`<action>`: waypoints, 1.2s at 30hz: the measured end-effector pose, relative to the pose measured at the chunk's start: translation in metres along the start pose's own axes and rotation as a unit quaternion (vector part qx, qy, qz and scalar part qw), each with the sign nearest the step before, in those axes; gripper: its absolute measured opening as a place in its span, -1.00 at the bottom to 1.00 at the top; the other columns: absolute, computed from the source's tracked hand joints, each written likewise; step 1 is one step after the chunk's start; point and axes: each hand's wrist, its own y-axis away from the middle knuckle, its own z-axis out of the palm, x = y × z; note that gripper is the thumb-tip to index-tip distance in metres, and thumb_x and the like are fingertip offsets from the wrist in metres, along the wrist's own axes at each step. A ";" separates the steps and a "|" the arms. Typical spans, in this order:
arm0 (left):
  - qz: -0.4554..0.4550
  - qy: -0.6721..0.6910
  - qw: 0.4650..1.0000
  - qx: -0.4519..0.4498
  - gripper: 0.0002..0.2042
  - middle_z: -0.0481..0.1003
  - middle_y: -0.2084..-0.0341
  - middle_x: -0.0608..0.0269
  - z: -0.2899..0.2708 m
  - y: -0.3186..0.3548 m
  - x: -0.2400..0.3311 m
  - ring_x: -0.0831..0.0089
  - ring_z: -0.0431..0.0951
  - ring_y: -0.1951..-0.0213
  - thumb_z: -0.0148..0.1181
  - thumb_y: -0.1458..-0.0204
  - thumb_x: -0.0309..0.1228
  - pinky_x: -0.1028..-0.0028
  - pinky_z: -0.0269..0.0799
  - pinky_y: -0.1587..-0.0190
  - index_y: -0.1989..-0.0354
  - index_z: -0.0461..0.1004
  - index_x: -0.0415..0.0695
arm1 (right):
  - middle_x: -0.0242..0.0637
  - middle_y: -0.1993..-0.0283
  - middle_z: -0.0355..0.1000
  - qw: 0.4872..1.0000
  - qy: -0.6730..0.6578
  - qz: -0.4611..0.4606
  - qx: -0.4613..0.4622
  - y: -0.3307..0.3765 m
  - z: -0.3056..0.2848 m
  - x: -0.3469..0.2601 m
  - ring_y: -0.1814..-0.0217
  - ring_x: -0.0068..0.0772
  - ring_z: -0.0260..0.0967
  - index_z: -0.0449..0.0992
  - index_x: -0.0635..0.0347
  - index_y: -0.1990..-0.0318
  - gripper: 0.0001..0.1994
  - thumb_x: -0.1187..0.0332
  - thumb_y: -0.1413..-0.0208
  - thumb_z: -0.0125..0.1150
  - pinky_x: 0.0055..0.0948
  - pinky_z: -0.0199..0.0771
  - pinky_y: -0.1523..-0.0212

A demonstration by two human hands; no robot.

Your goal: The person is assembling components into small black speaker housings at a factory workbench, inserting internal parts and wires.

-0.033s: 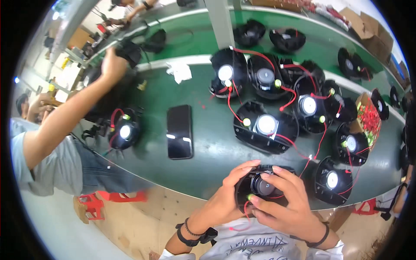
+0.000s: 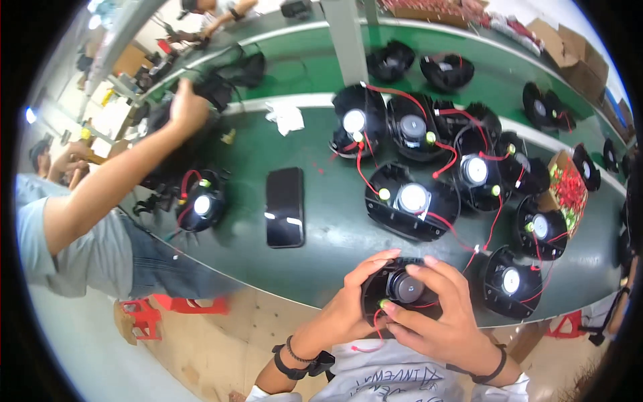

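A long green bench curves across the view, with a grey post rising from its far half; at the left a co-worker in a grey shirt stretches one arm over the bench, hand on a heap of black parts; a cluster of black round speaker units with silver centres and red wires fills the bench's right half, the nearest of them just beside the person's right hand; a black phone lies flat between that cluster and a single unit at the left; a cardboard box of red pieces sits at the right; a white cloth lies crumpled farther back; at the near edge of the bench, the held speaker unit is gripped from both sides; the left hand is closed around its left rim; the right hand wraps its right and lower side, fingers curled over the top; a red wire dangles below it.
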 end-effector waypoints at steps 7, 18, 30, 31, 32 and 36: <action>-0.268 -0.071 0.959 -0.058 0.03 0.09 -0.52 -0.10 -0.072 0.028 0.082 0.09 0.11 -0.55 0.52 0.03 -0.47 0.16 0.21 -0.50 -0.60 -0.03 -0.23 | -0.07 -0.40 0.33 0.999 -0.014 0.024 -0.044 -0.013 0.015 -0.010 -0.32 0.01 0.36 0.37 0.08 -0.43 -0.13 0.39 0.17 0.54 -0.07 0.37 -0.28; -0.172 -0.416 0.878 0.163 -0.52 0.39 0.04 -0.18 0.003 0.020 0.084 -0.09 0.56 0.17 0.33 -0.24 -0.41 0.11 0.54 0.17 -0.25 0.30 -0.27 | -0.01 -0.38 0.33 0.997 0.054 0.061 -0.001 -0.017 0.036 -0.031 -0.29 0.03 0.33 0.31 0.21 -0.46 -0.13 0.45 0.12 0.52 -0.05 0.34 -0.27; -0.194 -0.437 0.874 0.092 -0.91 0.53 0.32 0.19 -0.006 0.009 0.096 0.18 0.60 0.40 0.24 -0.26 -0.46 0.23 0.50 0.42 0.15 0.47 -0.15 | -0.05 -0.36 0.34 0.993 0.063 0.097 -0.007 -0.016 0.037 -0.027 -0.24 0.05 0.35 0.36 0.17 -0.45 -0.08 0.51 0.22 0.54 -0.09 0.36 -0.23; -0.196 -0.434 0.875 0.088 -0.91 0.53 0.32 0.19 0.000 0.012 0.091 0.18 0.60 0.40 0.24 -0.26 -0.46 0.23 0.50 0.42 0.15 0.47 -0.15 | -0.03 -0.37 0.34 0.993 0.063 0.098 -0.012 -0.017 0.037 -0.027 -0.25 0.02 0.34 0.38 0.19 -0.43 -0.13 0.50 0.18 0.52 -0.08 0.36 -0.24; -0.190 -0.418 0.880 0.126 -0.91 0.53 0.35 0.20 0.008 0.014 0.087 0.18 0.58 0.45 0.26 -0.24 -0.48 0.25 0.48 0.45 0.17 0.47 -0.15 | -0.01 -0.37 0.33 0.993 0.064 0.098 -0.014 -0.019 0.035 -0.026 -0.26 -0.01 0.33 0.40 0.22 -0.41 -0.18 0.49 0.13 0.50 -0.08 0.36 -0.25; -0.164 -0.424 0.864 0.218 -0.90 0.50 0.45 0.22 0.035 0.027 0.060 0.24 0.53 0.55 0.32 -0.14 -0.56 0.33 0.40 0.53 0.20 0.54 -0.18 | -0.02 -0.36 0.35 0.994 0.032 0.106 -0.013 -0.020 0.033 -0.022 -0.26 0.01 0.33 0.39 0.20 -0.43 -0.16 0.49 0.15 0.50 -0.08 0.36 -0.24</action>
